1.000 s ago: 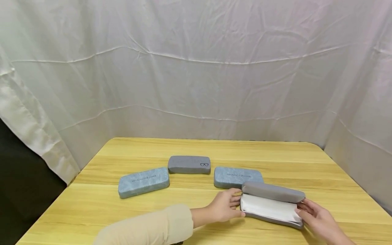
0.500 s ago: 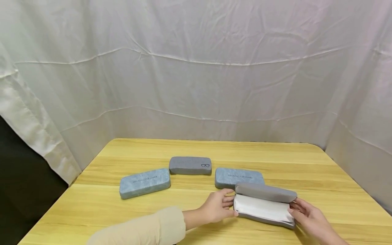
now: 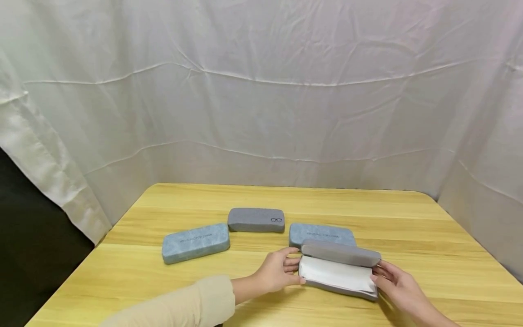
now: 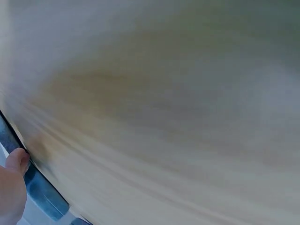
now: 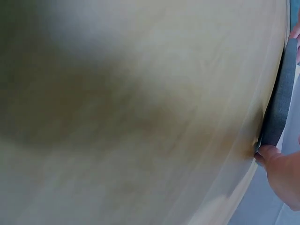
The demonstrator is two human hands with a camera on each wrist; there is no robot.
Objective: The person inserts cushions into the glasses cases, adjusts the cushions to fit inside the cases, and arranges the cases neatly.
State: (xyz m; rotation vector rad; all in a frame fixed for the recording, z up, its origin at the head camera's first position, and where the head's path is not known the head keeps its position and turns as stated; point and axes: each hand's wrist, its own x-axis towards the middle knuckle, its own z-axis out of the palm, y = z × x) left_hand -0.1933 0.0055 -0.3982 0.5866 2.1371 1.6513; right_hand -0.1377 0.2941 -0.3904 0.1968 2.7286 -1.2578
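In the head view a grey glasses case (image 3: 341, 284) stands with its lid (image 3: 341, 252) raised, showing a white lining (image 3: 337, 274). My left hand (image 3: 274, 271) grips its left end, thumb at the front corner and fingers toward the back. At the right end my right hand (image 3: 398, 286) holds the case, thumb on the inner edge and fingers behind. The right wrist view has the dark side of the case (image 5: 280, 105) with my right hand (image 5: 282, 176) at its end. My left hand (image 4: 13, 190) shows only at the edge of the left wrist view.
Directly behind the raised lid lies a blue glasses case (image 3: 320, 232). A shut grey case (image 3: 255, 219) with a glasses print is farther back, and another blue case (image 3: 196, 243) lies to the left. Pale curtains (image 3: 261, 113) surround the wooden table (image 3: 143, 272).
Both hands have moved the grey case to the left along the table, its lid still raised. The other cases keep their places on the table.
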